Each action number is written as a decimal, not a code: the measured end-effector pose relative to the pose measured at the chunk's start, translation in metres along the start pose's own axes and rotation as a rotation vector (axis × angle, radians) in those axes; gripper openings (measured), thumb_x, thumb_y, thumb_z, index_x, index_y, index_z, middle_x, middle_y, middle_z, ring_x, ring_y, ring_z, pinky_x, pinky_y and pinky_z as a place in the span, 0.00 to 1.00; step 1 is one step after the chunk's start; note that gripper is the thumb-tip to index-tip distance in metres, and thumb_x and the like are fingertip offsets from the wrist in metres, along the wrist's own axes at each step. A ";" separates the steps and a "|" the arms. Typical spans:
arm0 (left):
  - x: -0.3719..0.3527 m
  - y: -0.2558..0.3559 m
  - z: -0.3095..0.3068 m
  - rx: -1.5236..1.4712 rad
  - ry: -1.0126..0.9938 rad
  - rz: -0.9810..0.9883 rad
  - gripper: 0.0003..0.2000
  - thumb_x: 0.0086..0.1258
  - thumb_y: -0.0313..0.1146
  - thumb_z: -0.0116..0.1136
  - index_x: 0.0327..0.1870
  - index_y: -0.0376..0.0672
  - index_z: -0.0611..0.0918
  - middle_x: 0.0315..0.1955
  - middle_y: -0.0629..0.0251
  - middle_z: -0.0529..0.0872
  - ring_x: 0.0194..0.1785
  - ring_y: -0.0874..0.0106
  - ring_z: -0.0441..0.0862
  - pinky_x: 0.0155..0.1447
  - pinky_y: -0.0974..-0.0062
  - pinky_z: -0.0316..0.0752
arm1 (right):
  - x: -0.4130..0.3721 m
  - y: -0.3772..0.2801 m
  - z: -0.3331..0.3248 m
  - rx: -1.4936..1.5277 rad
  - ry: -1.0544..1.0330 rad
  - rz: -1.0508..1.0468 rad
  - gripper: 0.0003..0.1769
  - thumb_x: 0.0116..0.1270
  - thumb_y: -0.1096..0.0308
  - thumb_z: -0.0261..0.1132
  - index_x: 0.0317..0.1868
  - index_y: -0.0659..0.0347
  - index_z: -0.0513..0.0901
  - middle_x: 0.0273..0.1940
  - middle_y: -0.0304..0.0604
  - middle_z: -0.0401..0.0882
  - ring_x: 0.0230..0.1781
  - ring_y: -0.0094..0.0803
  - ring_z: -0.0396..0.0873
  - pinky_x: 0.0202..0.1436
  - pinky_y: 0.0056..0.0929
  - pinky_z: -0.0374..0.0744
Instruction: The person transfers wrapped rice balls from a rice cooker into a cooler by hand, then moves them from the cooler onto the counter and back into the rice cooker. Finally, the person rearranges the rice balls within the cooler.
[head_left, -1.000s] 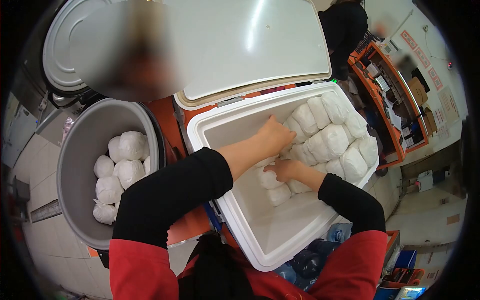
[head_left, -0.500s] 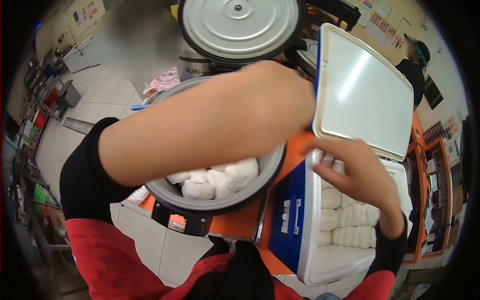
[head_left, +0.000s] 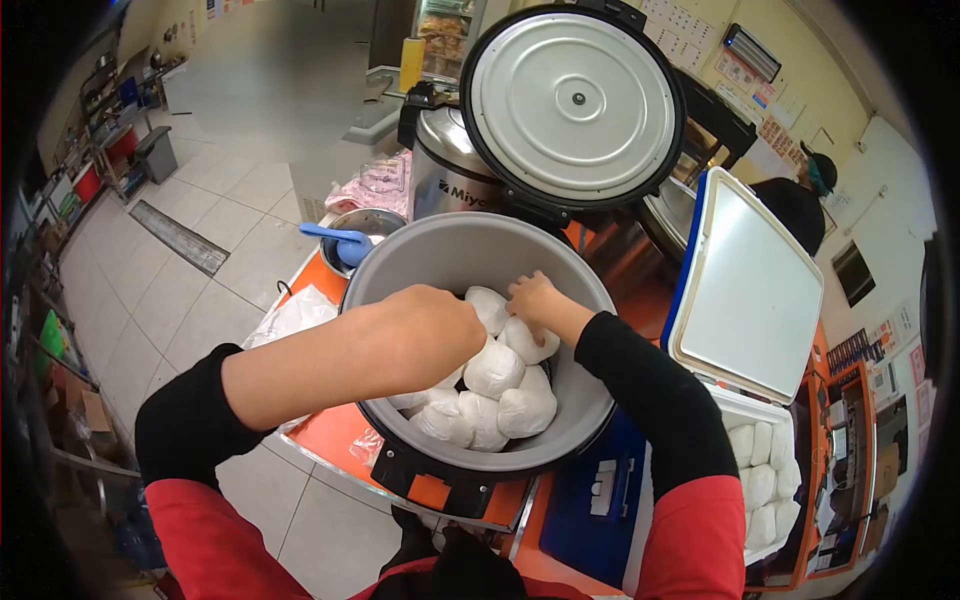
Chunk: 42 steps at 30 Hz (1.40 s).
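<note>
White bundles wrapped in thin plastic (head_left: 493, 370) lie piled inside a large grey rice cooker pot (head_left: 400, 260). My left hand (head_left: 435, 335) is over the pot's left half, its back toward me and its fingers hidden beneath it. Just past its knuckles sits another white bundle (head_left: 487, 305). Reaching in from the right, my right hand (head_left: 537, 302) has its fingers bent down around a white wrapped bundle (head_left: 528, 342) at the back of the pile.
To the right stands a blue-and-white cooler (head_left: 595, 500), its lid (head_left: 750, 290) raised, with rows of white bundles (head_left: 762, 485) inside. The cooker's round lid (head_left: 577, 100) stands open behind. A metal bowl (head_left: 372, 222) holds a blue scoop (head_left: 345, 240). One person (head_left: 790, 215) is at the far right.
Both hands have moved from over the cooler into the cooker pot. My right hand now grips a bundle there. The view has shifted, so cooker and cooler appear farther right.
</note>
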<state>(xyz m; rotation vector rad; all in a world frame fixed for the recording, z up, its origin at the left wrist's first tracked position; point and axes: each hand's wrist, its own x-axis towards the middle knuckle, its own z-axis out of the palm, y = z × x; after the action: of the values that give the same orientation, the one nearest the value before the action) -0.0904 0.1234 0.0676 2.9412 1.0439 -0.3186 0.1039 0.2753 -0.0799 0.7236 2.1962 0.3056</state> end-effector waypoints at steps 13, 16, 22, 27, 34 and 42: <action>0.084 0.032 -0.040 -0.302 -0.140 0.304 0.06 0.57 0.32 0.55 0.32 0.42 0.79 0.22 0.57 0.80 0.32 0.60 0.80 0.37 0.63 0.71 | -0.096 0.007 -0.002 0.558 0.438 -0.005 0.34 0.34 0.61 0.75 0.47 0.53 0.75 0.42 0.49 0.77 0.46 0.48 0.76 0.47 0.41 0.75; 0.089 0.060 -0.072 -0.374 -0.318 0.435 0.08 0.58 0.31 0.52 0.36 0.41 0.79 0.25 0.55 0.81 0.34 0.58 0.80 0.39 0.63 0.73 | -0.217 0.021 -0.016 0.735 0.743 0.040 0.28 0.40 0.65 0.71 0.44 0.60 0.72 0.39 0.51 0.73 0.42 0.48 0.74 0.44 0.39 0.73; 0.126 0.104 -0.083 -0.406 -0.584 0.529 0.09 0.61 0.34 0.53 0.40 0.42 0.78 0.27 0.55 0.82 0.34 0.57 0.80 0.38 0.63 0.73 | -0.374 -0.014 0.103 1.437 0.321 0.333 0.34 0.46 0.61 0.68 0.55 0.55 0.66 0.44 0.45 0.74 0.43 0.32 0.75 0.43 0.28 0.75; 0.183 0.154 -0.071 -0.246 -0.391 0.791 0.13 0.61 0.33 0.53 0.47 0.45 0.75 0.29 0.56 0.81 0.36 0.60 0.80 0.41 0.66 0.73 | -0.364 -0.102 0.271 2.142 -0.595 0.604 0.37 0.52 0.53 0.65 0.60 0.57 0.63 0.54 0.48 0.68 0.48 0.39 0.74 0.40 0.31 0.82; 0.285 0.314 -0.022 0.158 -0.406 0.780 0.11 0.59 0.29 0.51 0.42 0.45 0.81 0.40 0.59 0.82 0.43 0.61 0.79 0.45 0.63 0.73 | -0.332 -0.154 0.377 1.668 -0.425 -0.116 0.32 0.52 0.59 0.64 0.58 0.57 0.65 0.42 0.46 0.77 0.39 0.37 0.78 0.39 0.31 0.80; 0.338 0.420 0.095 0.523 -0.672 0.831 0.11 0.62 0.39 0.51 0.44 0.53 0.81 0.43 0.68 0.82 0.43 0.64 0.80 0.45 0.58 0.73 | -0.317 -0.136 0.363 1.502 -0.758 0.721 0.28 0.52 0.62 0.65 0.54 0.58 0.69 0.34 0.43 0.81 0.31 0.34 0.80 0.35 0.28 0.79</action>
<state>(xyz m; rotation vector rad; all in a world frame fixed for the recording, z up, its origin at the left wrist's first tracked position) 0.4098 0.0002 -0.1164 2.9072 -0.3887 -1.5342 0.4888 -0.0271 -0.1847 1.9621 1.0285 -1.2218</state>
